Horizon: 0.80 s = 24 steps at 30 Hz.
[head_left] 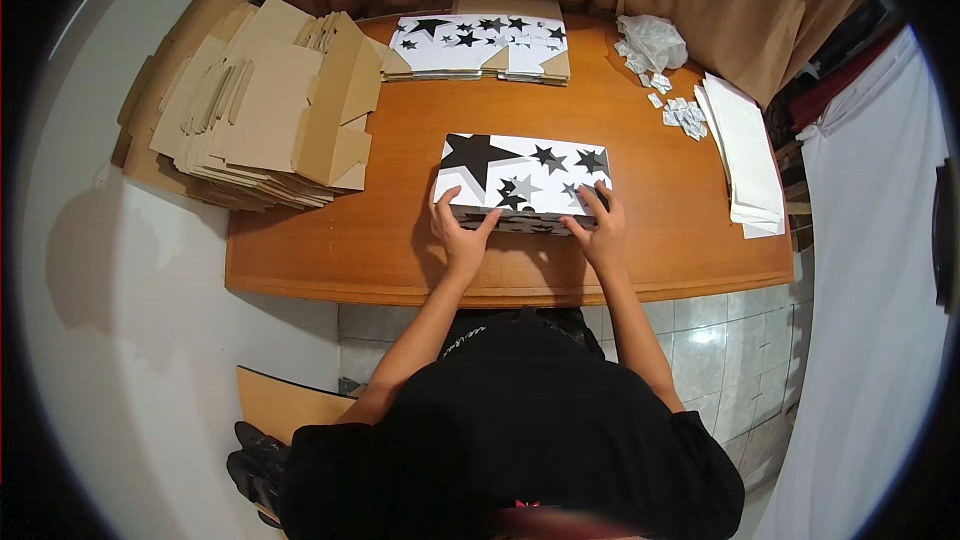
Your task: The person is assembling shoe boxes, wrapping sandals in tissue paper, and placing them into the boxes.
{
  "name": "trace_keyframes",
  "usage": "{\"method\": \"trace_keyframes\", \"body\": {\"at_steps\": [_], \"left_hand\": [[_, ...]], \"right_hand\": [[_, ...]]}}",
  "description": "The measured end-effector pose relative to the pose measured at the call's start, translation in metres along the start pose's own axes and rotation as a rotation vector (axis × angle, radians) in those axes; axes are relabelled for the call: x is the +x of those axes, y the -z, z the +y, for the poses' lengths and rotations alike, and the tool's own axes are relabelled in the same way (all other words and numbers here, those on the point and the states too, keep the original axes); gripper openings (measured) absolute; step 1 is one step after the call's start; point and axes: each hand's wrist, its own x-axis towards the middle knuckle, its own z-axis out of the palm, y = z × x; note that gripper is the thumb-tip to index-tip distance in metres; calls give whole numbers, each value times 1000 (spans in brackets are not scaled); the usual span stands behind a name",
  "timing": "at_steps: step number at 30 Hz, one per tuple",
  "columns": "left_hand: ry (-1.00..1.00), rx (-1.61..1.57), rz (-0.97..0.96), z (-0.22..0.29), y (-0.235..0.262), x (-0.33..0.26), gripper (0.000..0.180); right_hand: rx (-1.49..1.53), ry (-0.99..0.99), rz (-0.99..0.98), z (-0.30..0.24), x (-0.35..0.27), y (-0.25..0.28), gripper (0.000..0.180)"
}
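Note:
A closed white cardboard box [540,185] printed with black and grey stars stands on the wooden table [400,240], near its front edge. My left hand [461,232] grips the box's near left corner, with the thumb on the front side and the fingers round the left end. At the near right corner my right hand [600,225] holds it the same way, thumb in front and fingers reaching over the lid's edge. Whatever is inside the box is hidden.
Flattened brown cardboard pieces [265,110] are piled at the left. Folded star-printed sheets [470,45] lie at the back. A crumpled plastic bag [652,43] and several small white packets [684,117] sit at the back right, beside stacked white paper [740,160].

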Motion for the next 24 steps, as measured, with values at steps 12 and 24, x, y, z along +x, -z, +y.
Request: {"method": "trace_keyframes", "body": {"at_steps": [12, 24], "left_hand": [[-6, 94, 21, -14, -7, -6, 51], [-406, 397, -84, -18, -9, -12, 18]], "right_hand": [[-122, 89, 55, 9, -13, -14, 44], [-412, 179, 88, -7, -21, -18, 31]]}}
